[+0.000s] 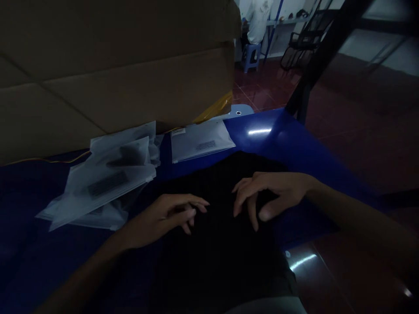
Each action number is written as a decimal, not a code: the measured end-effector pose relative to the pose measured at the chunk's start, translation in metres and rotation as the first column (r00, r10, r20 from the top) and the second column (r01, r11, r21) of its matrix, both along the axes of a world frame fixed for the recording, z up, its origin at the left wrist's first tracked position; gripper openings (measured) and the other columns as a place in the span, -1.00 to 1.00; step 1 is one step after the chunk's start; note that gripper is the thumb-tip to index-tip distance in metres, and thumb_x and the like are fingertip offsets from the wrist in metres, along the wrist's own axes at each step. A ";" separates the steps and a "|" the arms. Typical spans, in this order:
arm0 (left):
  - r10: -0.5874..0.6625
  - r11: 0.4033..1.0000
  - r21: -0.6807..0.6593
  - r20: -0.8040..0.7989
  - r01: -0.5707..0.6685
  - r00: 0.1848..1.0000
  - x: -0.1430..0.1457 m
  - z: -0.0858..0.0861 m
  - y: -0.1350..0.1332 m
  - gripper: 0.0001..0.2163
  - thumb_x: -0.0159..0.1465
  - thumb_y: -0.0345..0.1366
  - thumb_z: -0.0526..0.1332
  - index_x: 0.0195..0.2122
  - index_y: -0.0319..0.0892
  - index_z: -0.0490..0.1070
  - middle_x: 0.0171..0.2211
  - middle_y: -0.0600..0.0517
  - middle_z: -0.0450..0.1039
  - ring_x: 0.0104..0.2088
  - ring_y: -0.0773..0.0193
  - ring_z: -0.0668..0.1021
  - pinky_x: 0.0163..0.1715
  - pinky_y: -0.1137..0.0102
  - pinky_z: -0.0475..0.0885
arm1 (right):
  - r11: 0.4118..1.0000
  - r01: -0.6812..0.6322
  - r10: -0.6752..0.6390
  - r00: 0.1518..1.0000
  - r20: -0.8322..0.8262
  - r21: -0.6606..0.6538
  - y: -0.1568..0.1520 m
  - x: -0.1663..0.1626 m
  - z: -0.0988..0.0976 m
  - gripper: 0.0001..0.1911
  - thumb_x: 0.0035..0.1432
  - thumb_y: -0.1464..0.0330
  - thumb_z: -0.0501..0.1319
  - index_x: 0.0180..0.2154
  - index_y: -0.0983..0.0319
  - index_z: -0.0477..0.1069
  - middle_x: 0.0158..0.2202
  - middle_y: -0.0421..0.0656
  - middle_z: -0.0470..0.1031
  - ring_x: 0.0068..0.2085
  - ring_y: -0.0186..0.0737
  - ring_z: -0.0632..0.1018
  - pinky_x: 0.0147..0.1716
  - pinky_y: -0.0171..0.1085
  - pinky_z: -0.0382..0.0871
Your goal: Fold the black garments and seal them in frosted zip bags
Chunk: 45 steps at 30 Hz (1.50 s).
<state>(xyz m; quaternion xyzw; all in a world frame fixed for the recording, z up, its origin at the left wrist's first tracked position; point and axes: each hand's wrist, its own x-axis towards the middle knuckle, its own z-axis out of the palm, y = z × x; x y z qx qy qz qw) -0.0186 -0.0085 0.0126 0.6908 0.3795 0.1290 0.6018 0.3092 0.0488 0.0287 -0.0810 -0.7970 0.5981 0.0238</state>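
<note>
Black cloth [216, 248], perhaps a garment, lies spread over the blue tabletop and hangs past its near edge. Over its left part is my left hand [173, 216], fingers loosely curved and apart, holding nothing. My right hand [271, 194] is above the right part with fingers spread and pointing down, also without anything in it. Whether the fingertips touch the dark cloth I cannot tell. Left of the cloth, frosted zip bags [108, 179] are heaped on one another. Behind it a flat, filled zip bag [203, 139] with printed text lies alone.
A large cardboard box [131, 87] with loose yellow tape stands along the back of the blue table [314, 152]. A dark metal post [314, 69] rises at the right corner. Farther off, a person [258, 22] sits on a blue stool [251, 56] near a black chair [307, 39].
</note>
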 end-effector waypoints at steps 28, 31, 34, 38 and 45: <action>0.228 0.626 0.683 -0.622 0.376 0.749 -0.015 -0.022 -0.005 -0.12 0.33 0.26 0.22 0.54 0.20 -0.22 0.57 -0.11 -0.44 0.47 -0.60 -0.07 0.21 -0.45 0.27 | 0.815 0.261 -0.393 0.905 0.162 0.517 0.029 0.035 -0.013 -0.46 0.50 0.18 0.09 0.43 -0.13 0.15 0.54 -0.26 0.02 0.54 -0.06 -0.01 0.48 0.21 -0.09; 0.231 0.622 0.691 -0.612 0.369 0.756 -0.015 -0.022 -0.004 -0.11 0.32 0.23 0.25 0.54 0.18 -0.19 0.57 -0.11 -0.43 0.48 -0.59 -0.07 0.21 -0.44 0.27 | 0.818 0.189 -0.361 0.904 0.229 0.544 0.033 0.041 -0.013 -0.18 0.25 0.11 0.39 0.43 -0.18 0.12 0.57 -0.23 -0.12 0.55 0.11 -0.10 0.44 0.30 -0.05; 0.224 0.621 0.692 -0.606 0.367 0.763 -0.015 -0.022 -0.004 -0.10 0.32 0.22 0.26 0.54 0.16 -0.19 0.57 -0.12 -0.42 0.48 -0.58 -0.09 0.21 -0.45 0.25 | 0.784 0.154 -0.372 0.892 0.257 0.601 0.031 0.038 -0.016 0.12 -0.05 -0.02 0.55 0.45 -0.17 0.08 0.58 -0.16 -0.18 0.54 0.28 -0.17 0.42 0.41 -0.13; 0.210 0.630 0.677 -0.621 0.381 0.756 -0.014 -0.021 -0.006 -0.10 0.35 0.16 0.24 0.56 0.09 -0.25 0.57 -0.19 -0.44 0.48 -0.57 -0.13 0.24 -0.46 0.21 | 0.745 0.121 -0.383 0.883 0.271 0.657 0.026 0.029 -0.021 0.28 -0.16 -0.18 0.53 0.48 -0.07 0.02 0.59 -0.06 -0.33 0.54 0.33 -0.26 0.43 0.39 -0.33; 0.215 0.588 0.727 -0.564 0.355 0.797 -0.003 -0.024 -0.009 -0.13 0.41 0.06 0.22 0.56 0.01 -0.31 0.57 -0.18 -0.45 0.50 -0.47 -0.13 0.34 -0.41 0.07 | 0.458 0.309 -0.568 0.823 0.007 0.833 0.017 0.010 -0.035 -0.51 0.51 0.24 0.01 0.37 0.15 0.31 0.45 0.05 0.22 0.49 0.07 0.18 0.46 0.29 -0.09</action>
